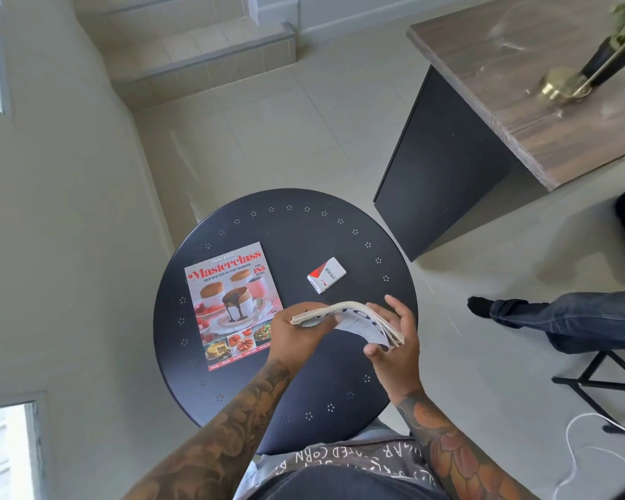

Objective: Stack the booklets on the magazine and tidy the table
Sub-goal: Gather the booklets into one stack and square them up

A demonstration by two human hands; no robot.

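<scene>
A colourful cookbook magazine lies flat on the left half of the round black table. Both my hands hold a stack of thin booklets a little above the table, just right of the magazine. My left hand grips the stack's left end from below. My right hand cups the right end with its fingers spread. A small red and white box rests on the table beyond the booklets.
A wood-topped counter with a black and gold vase stands at the back right. Another person's jeans-clad leg stretches in from the right beside a black folding stand. White cable lies on the floor.
</scene>
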